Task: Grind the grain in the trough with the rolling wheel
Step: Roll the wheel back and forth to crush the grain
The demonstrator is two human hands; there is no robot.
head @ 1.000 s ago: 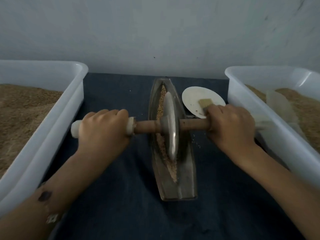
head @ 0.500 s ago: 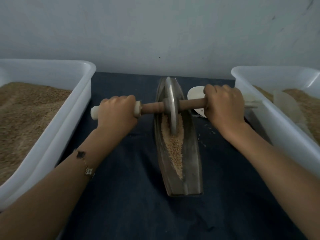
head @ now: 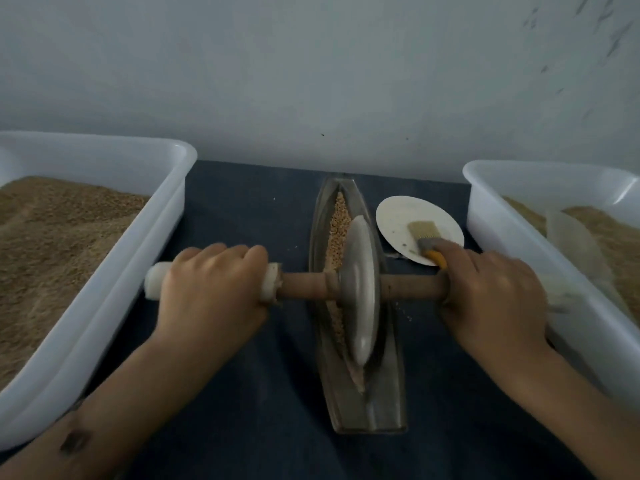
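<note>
A boat-shaped metal trough (head: 388, 403) lies lengthwise on the dark cloth, with tan grain (head: 337, 223) along its groove. A metal rolling wheel (head: 360, 292) stands in the groove near the trough's middle, on a wooden axle (head: 304, 285) with white end grips. My left hand (head: 211, 289) grips the left end of the axle. My right hand (head: 491, 292) grips the right end. Grain shows beyond the wheel and a thin strip beside it; the wheel hides the rest.
A white tub (head: 138, 258) of brown grain stands at the left, and a second white tub (head: 491, 202) with grain and a pale scoop at the right. A white plate (head: 398, 216) holding a brush (head: 424, 233) sits just right of the trough. A wall closes the back.
The wheel has rolled back toward me from the trough's far end to its middle, and both hands came with it. The plate and brush, hidden before, show again.
</note>
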